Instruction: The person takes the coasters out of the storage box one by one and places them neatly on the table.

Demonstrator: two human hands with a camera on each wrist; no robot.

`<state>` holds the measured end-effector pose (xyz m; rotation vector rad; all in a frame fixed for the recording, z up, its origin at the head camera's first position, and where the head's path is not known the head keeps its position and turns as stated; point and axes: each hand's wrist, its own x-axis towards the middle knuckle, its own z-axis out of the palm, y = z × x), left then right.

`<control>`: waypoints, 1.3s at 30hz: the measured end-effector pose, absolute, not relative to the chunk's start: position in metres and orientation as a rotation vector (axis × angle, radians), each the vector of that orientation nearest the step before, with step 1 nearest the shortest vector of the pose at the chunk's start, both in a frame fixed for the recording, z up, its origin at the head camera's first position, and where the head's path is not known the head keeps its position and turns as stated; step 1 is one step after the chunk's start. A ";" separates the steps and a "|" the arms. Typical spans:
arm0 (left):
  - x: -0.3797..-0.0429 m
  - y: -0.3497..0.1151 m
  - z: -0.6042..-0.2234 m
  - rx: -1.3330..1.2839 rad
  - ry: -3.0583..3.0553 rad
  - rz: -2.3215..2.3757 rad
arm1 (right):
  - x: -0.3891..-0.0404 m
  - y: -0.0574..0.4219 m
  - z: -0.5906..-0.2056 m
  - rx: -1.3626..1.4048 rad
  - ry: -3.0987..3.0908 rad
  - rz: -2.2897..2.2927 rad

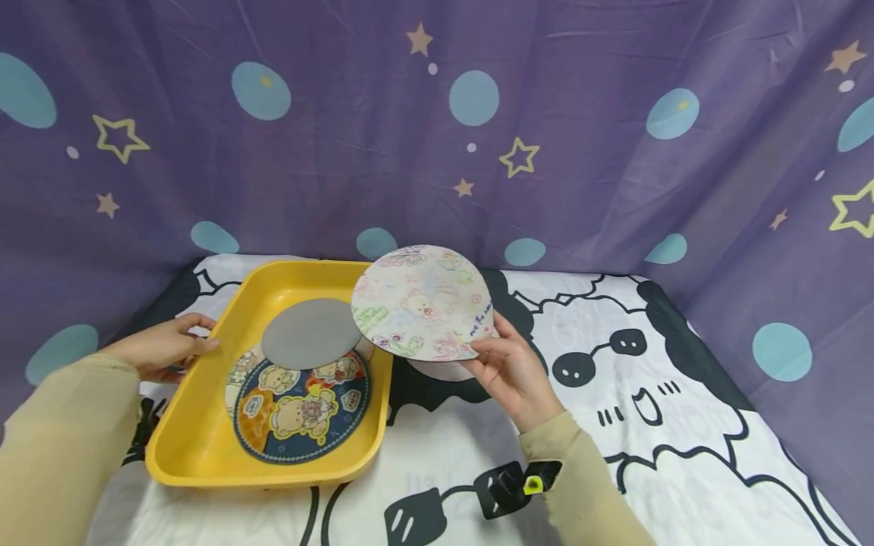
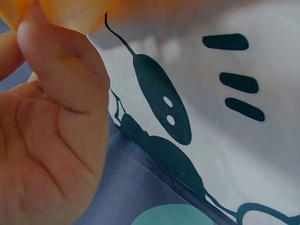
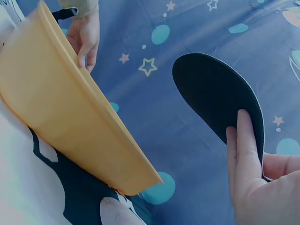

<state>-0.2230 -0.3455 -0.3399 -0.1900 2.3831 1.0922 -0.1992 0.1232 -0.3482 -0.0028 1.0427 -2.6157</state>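
Observation:
My right hand (image 1: 508, 371) pinches the edge of a round white mouse pad (image 1: 423, 303) with colourful doodles, raised and tilted beside the yellow tray (image 1: 273, 480). In the right wrist view the pad's black underside (image 3: 213, 93) shows, with fingers spread against it. My left hand (image 1: 167, 349) grips the tray's left rim, thumb on top. Inside the tray lies a navy round pad (image 1: 307, 421) with cartoon bears, partly over a pale patterned one (image 1: 240, 370). A plain grey disc (image 1: 310, 334) overlaps them at the back.
A pale round piece (image 1: 444, 370) lies on the black-and-white cartoon cloth (image 1: 464, 425), mostly hidden under the raised pad. A purple curtain (image 1: 382, 152) with stars and blue dots hangs behind. My right sleeve carries a black wrist device (image 1: 542, 478).

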 end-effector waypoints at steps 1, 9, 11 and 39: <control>-0.223 -0.345 -0.340 -0.190 2.382 1.093 | -0.200 0.125 -0.349 0.001 1.039 -2.619; -0.224 -0.347 -0.340 -0.201 2.365 1.107 | -0.200 0.140 -0.352 0.012 1.028 -2.624; -0.224 -0.348 -0.341 -0.195 2.364 1.110 | -0.200 0.142 -0.353 0.006 1.034 -2.620; -0.224 -0.347 -0.341 -0.207 2.370 1.103 | -0.210 0.199 -0.357 0.005 0.777 -2.797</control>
